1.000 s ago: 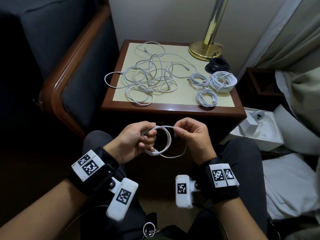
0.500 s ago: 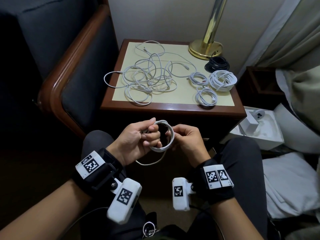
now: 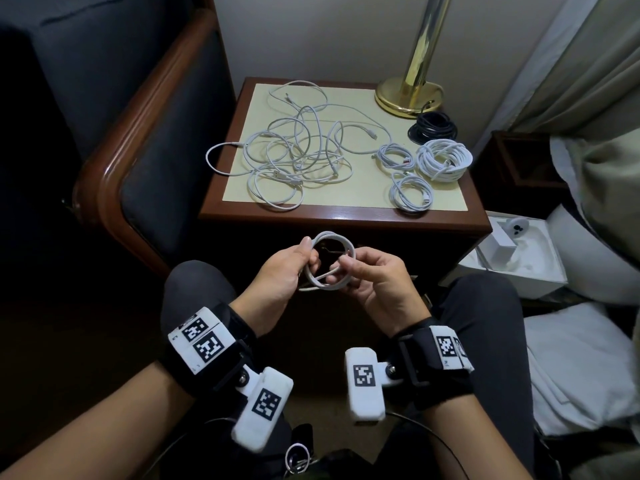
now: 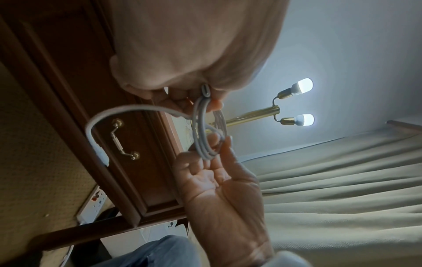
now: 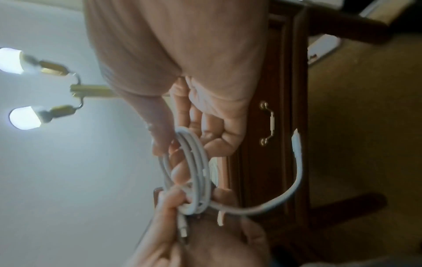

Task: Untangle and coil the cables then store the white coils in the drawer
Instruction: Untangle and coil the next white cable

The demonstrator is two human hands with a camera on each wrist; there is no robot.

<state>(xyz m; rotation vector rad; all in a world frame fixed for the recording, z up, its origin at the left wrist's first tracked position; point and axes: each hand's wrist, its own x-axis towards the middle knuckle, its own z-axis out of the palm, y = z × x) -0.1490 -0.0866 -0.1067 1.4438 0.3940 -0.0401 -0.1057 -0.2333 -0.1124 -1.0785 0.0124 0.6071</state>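
Above my lap I hold a small white cable coil [image 3: 333, 261] with both hands. My left hand [image 3: 292, 268] pinches its left side. My right hand [image 3: 363, 271] pinches its right side, fingers curled through the loops [image 5: 194, 173]. A short loose end with a plug [image 4: 101, 155] curves out below the coil. On the nightstand [image 3: 339, 216] lies a tangle of white cables [image 3: 294, 157]. Three white coils [image 3: 443, 159] lie at its right. The drawer front with a brass handle [image 4: 124, 139] stands closed.
A black coil [image 3: 433, 128] and a brass lamp base [image 3: 408, 97] sit at the nightstand's back right. A dark armchair [image 3: 138, 133] stands on the left. A white open box [image 3: 512, 258] and bedding are on the right.
The loose end of the cable has grown shorter as another turn went onto the coil. My hands have drawn closer together and the coil stands more upright.
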